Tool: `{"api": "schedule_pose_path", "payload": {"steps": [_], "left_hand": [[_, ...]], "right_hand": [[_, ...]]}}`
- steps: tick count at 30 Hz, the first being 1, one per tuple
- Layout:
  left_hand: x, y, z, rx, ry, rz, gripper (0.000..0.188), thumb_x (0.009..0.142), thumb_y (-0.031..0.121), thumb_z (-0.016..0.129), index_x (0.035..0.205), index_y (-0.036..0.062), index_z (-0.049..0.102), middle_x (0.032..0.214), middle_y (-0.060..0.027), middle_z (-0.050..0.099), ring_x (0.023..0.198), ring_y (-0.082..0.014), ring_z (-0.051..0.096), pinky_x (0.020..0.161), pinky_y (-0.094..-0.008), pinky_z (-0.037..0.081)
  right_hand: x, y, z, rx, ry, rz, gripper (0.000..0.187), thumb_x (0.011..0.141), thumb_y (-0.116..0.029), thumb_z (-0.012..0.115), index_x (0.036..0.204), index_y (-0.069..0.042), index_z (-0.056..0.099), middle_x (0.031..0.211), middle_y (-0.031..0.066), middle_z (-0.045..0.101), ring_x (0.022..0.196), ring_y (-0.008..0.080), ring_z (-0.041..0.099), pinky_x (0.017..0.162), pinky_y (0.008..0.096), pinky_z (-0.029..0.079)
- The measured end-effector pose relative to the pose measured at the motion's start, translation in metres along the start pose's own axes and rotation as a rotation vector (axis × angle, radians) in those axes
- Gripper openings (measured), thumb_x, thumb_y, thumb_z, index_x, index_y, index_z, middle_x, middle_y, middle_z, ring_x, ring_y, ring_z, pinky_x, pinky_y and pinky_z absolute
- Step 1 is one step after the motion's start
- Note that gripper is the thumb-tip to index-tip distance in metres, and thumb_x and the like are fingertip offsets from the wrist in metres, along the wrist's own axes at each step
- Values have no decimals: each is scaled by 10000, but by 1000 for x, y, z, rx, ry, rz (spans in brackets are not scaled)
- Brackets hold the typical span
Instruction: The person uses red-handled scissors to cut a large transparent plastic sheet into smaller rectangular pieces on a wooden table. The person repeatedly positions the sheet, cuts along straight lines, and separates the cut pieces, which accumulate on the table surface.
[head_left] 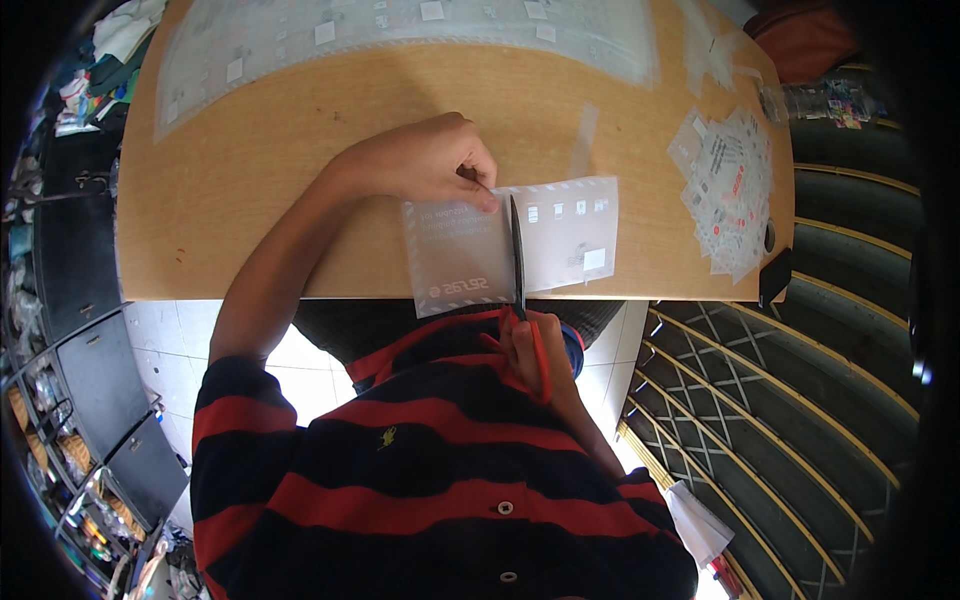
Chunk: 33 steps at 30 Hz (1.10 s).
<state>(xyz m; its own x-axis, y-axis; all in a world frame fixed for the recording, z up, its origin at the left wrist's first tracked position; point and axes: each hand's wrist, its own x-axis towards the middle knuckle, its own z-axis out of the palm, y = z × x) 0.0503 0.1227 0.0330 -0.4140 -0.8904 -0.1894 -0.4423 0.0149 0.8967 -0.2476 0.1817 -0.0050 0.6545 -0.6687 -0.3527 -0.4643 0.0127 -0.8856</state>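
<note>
My left hand (425, 160) presses down on the top edge of a translucent plastic sheet (460, 255) printed with small labels, lying at the near edge of the wooden table (250, 190). My right hand (530, 350) grips red-handled scissors (517, 260) below the table edge. Their dark blades run up across the middle of the sheet, splitting it into a left part and a right part (572, 232). My striped red and black shirt fills the lower middle of the view.
A large translucent sheet with white squares (400, 35) lies across the far side of the table. A pile of small cut printed pieces (730, 185) sits at the right edge, beside a dark object (775, 275). Shelves stand left, a yellow metal grid right.
</note>
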Motion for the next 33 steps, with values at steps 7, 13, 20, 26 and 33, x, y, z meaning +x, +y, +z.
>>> {"api": "schedule_pose_path", "payload": {"steps": [7, 13, 20, 26, 33], "left_hand": [[0, 0, 1, -3, 20, 23, 186, 840, 178, 735, 831, -6, 713, 622, -79, 628, 540, -122, 496, 532, -299, 386], [1, -6, 3, -25, -19, 73, 176, 833, 156, 722, 823, -19, 706, 611, -85, 618, 538, -121, 496, 532, -301, 392], [0, 3, 1, -7, -31, 10, 205, 815, 159, 704, 768, -38, 673, 571, -92, 558, 525, -130, 461, 529, -312, 387], [-9, 9, -19, 54, -25, -42, 236, 851, 186, 690, 750, -20, 632, 576, -39, 517, 555, -92, 442, 531, -295, 366], [-4, 12, -9, -205, 264, -10, 202, 926, 165, 650, 834, -15, 652, 664, 6, 566, 606, -64, 449, 550, -262, 373]], "right_hand": [[0, 6, -1, -73, 0, 151, 400, 932, -296, 503, 699, 21, 575, 596, 145, 565, 571, 270, 563, 560, 389, 453], [-4, 14, 8, -68, 80, -33, 611, 1012, -405, 347, 572, -1, 474, 461, 39, 447, 422, 113, 422, 429, 289, 385], [2, -6, 9, 19, 63, 47, 531, 990, -289, 396, 550, -8, 491, 437, 61, 464, 379, 139, 447, 399, 291, 352], [4, -18, 6, -118, 57, 19, 456, 960, -255, 476, 584, -1, 517, 463, 87, 498, 408, 154, 506, 433, 316, 420], [-21, -4, -13, 126, 55, -25, 162, 835, -173, 719, 805, -18, 680, 658, 138, 636, 569, 240, 611, 560, 364, 482]]}}
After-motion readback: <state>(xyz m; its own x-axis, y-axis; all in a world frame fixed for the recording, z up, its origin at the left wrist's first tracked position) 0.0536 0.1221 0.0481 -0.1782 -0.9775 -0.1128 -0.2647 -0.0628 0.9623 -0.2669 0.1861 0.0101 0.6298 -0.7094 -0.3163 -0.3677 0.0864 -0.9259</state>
